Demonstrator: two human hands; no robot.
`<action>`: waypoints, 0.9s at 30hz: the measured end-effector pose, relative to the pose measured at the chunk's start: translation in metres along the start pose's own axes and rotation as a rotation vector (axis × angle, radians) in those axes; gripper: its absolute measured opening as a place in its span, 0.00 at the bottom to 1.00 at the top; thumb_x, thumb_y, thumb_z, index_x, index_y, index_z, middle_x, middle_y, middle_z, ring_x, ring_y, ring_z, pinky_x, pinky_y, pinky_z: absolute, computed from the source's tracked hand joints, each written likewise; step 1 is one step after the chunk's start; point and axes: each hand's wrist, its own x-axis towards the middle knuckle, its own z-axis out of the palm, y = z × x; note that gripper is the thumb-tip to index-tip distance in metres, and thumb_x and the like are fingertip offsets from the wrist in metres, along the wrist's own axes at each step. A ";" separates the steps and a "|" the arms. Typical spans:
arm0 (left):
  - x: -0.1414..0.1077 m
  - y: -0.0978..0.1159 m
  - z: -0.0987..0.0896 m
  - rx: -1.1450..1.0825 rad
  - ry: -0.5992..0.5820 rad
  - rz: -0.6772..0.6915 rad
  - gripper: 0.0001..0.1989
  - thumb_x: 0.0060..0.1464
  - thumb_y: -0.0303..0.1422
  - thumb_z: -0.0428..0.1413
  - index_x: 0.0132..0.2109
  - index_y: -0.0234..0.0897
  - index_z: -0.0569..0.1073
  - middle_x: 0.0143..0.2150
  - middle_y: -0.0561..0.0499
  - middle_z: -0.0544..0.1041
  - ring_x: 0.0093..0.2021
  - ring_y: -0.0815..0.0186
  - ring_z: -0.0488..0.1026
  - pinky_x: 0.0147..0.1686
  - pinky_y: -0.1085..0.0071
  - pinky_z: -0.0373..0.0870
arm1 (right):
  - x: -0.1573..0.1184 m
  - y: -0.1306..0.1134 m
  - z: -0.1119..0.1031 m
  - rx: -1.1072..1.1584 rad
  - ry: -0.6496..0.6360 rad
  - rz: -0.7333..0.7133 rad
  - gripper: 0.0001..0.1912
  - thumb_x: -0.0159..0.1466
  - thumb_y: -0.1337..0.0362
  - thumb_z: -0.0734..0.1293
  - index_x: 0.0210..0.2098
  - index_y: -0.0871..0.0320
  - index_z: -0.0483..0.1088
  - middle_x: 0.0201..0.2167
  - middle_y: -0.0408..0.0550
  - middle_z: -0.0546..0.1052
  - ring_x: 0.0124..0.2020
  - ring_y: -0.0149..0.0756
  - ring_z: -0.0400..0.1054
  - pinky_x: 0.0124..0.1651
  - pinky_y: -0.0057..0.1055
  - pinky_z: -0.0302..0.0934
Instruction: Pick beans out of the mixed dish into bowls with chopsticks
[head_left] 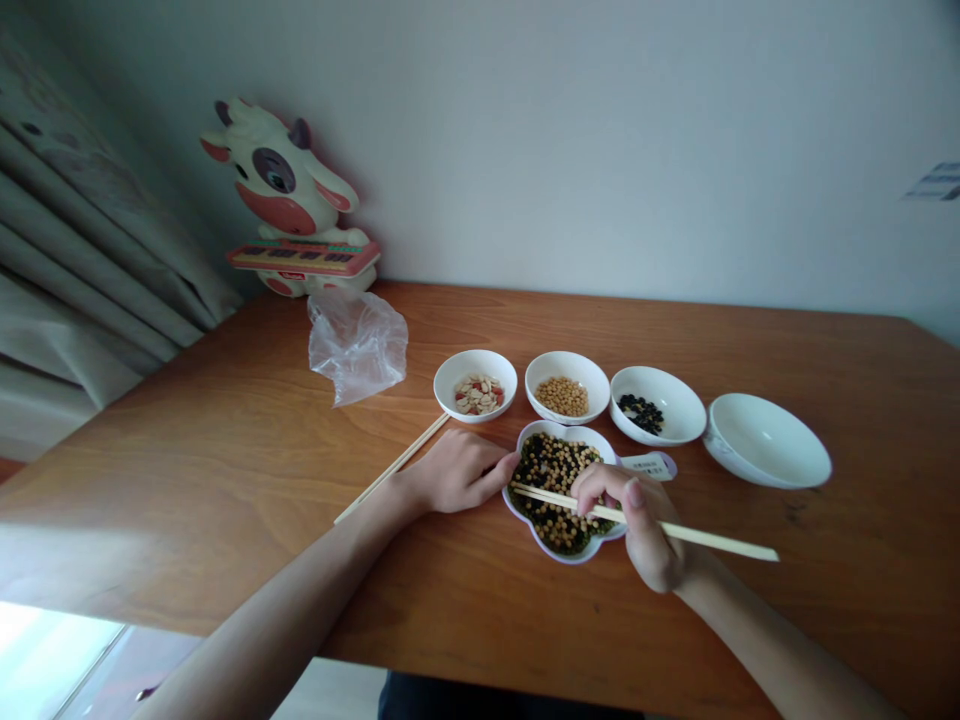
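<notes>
My right hand (637,525) grips a light wooden chopstick (697,535), whose tip lies across a white flower-shaped dish (562,557). The dish holds a mix of yellow soybeans, black beans and small green beans (555,465). My left hand (457,472) rests on the wooden table (225,500), its fingertips at the dish's rim, holding nothing. A second chopstick (394,465) lies on the table beside that hand, its end by a white bowl of peanuts and red pieces (475,385). White bowls of soybeans (567,387) and black beans (657,405) stand behind the dish.
A larger white bowl (766,440) with nothing visible in it stands to the right. A white tag (649,465) pokes from under the dish. Back left are a crumpled plastic bag (357,345) and a toy cow holding a toy keyboard (289,195), beside a grey curtain (82,240).
</notes>
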 end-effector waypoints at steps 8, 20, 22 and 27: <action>0.000 0.001 -0.001 -0.032 0.004 0.007 0.28 0.77 0.42 0.40 0.29 0.36 0.67 0.27 0.50 0.74 0.25 0.70 0.64 0.32 0.70 0.60 | -0.001 0.002 0.001 0.007 0.002 0.038 0.38 0.76 0.37 0.43 0.35 0.53 0.72 0.34 0.49 0.77 0.38 0.46 0.72 0.43 0.42 0.63; 0.000 0.001 -0.001 -0.049 0.009 0.006 0.28 0.77 0.42 0.40 0.29 0.36 0.68 0.27 0.50 0.74 0.25 0.70 0.66 0.31 0.69 0.60 | 0.001 -0.001 0.000 -0.009 -0.006 0.036 0.36 0.76 0.38 0.44 0.35 0.53 0.72 0.33 0.50 0.78 0.38 0.46 0.73 0.44 0.43 0.65; 0.000 0.000 0.000 -0.048 0.009 0.010 0.29 0.77 0.43 0.40 0.29 0.36 0.68 0.26 0.50 0.74 0.24 0.70 0.65 0.30 0.69 0.59 | 0.001 -0.002 0.000 -0.015 -0.002 0.033 0.36 0.76 0.38 0.44 0.35 0.53 0.72 0.33 0.50 0.78 0.38 0.46 0.73 0.44 0.43 0.65; 0.000 0.000 0.000 -0.018 0.013 0.009 0.29 0.78 0.42 0.40 0.28 0.36 0.67 0.26 0.50 0.73 0.24 0.70 0.64 0.30 0.68 0.58 | 0.001 -0.002 0.000 -0.003 -0.014 0.022 0.35 0.77 0.39 0.44 0.35 0.53 0.71 0.34 0.50 0.78 0.38 0.46 0.73 0.45 0.44 0.65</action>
